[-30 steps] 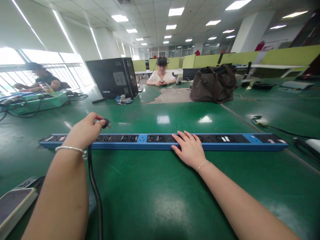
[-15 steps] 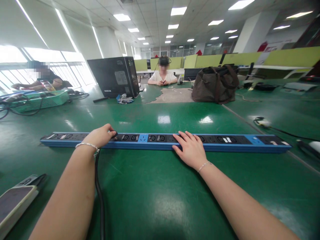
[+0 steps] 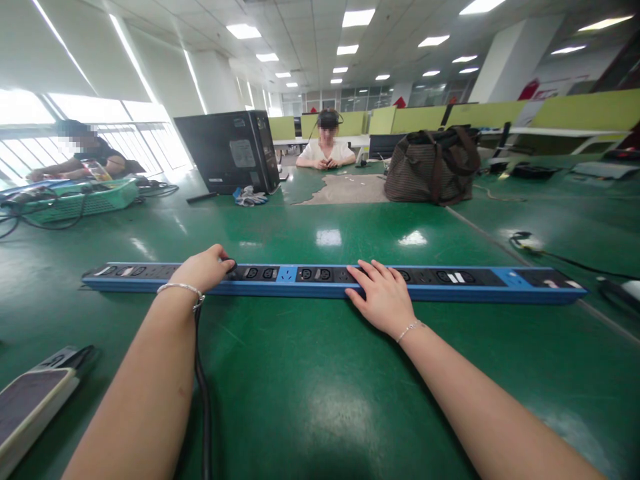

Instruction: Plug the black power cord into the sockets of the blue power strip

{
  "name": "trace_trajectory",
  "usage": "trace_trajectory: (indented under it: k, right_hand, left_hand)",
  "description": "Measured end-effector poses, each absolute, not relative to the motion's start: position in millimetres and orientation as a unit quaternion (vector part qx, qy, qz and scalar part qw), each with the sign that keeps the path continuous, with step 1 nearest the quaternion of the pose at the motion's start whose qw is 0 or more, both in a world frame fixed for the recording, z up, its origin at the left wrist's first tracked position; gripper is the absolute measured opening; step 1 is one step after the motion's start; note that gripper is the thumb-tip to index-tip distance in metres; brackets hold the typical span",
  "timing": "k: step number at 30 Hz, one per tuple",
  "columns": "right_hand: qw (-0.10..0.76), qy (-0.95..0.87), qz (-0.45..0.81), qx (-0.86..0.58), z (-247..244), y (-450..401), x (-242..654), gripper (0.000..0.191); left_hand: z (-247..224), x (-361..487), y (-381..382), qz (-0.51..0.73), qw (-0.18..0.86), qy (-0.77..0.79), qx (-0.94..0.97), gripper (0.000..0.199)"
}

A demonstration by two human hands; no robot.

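Note:
A long blue and black power strip (image 3: 287, 274) lies crosswise on the green table, its row of sockets facing up. My left hand (image 3: 203, 268) is closed around a black plug (image 3: 231, 265) at the strip's left half; most of the plug is hidden by the fingers, so I cannot tell whether it sits in a socket. A black cable (image 3: 205, 393) trails from under that wrist toward the front edge. My right hand (image 3: 383, 297) rests open on the strip right of its middle, fingers spread over the sockets and the thumb on the front side.
A black computer case (image 3: 225, 153) stands behind, with gloves (image 3: 249, 196) beside it. Further right is a brown bag (image 3: 430, 167). A green basket of cables (image 3: 85, 203) lies at left, a phone-like device (image 3: 35, 407) front left. Two people sit across the table.
The left hand has shifted very slightly right, still on the plug at the strip. The right hand stays on the strip; the view has moved a little.

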State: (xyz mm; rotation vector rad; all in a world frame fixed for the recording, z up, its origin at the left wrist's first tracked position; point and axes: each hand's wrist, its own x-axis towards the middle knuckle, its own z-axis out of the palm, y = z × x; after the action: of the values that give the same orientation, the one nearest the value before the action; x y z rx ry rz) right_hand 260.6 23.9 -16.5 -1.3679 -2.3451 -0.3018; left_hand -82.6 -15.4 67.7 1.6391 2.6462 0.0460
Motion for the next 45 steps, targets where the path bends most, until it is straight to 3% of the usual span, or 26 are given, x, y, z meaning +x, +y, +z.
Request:
trace_trajectory:
  k: [38, 45]
  right_hand:
    - [0.19, -0.841, -0.123, -0.491, -17, 24, 261, 0.046]
    - [0.173, -0.854, -0.127, -0.474, -14, 22, 238, 0.055]
  left_hand:
    - [51, -79, -12, -0.021, 0.021, 0.848, 0.529, 0.036]
    - [45, -55, -25, 0.007, -0.009, 0.864, 0.503, 0.04]
